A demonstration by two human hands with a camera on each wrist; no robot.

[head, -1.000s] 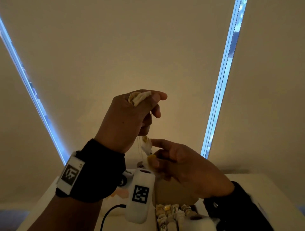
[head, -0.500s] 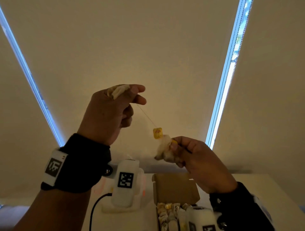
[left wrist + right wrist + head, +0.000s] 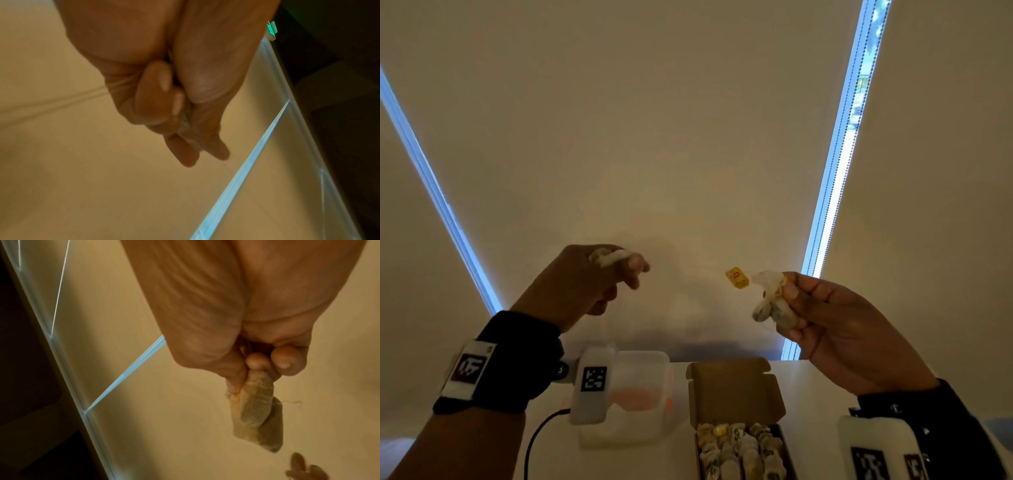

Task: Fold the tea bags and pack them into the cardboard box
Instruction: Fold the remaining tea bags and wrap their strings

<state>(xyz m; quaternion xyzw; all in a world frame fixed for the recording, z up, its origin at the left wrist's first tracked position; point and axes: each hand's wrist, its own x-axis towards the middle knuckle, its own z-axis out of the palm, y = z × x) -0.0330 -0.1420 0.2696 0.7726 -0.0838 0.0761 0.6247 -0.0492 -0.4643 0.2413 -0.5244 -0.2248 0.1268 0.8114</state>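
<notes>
My left hand (image 3: 599, 274) is raised at the left and pinches a small pale tea bag (image 3: 607, 257) between thumb and fingers; in the left wrist view the fingers (image 3: 164, 97) are curled tight round it. My right hand (image 3: 822, 318) is raised at the right and grips a bundled tea bag (image 3: 774, 301), whose yellow tag (image 3: 737, 277) sticks out to the left. The right wrist view shows that tea bag (image 3: 257, 410) hanging below the fingers. The open cardboard box (image 3: 736, 390) stands on the table below, with several folded tea bags (image 3: 739, 452) in rows inside.
A translucent plastic container (image 3: 640, 394) sits on the white table (image 3: 811, 383) left of the box, with a black cable (image 3: 534, 442) running beside it. Closed beige blinds (image 3: 654, 137) fill the background, with bright gaps at both sides.
My hands have moved apart sideways and lower in view: the left one went left, the right one right with its tea bag and tag. The box shows fully now.
</notes>
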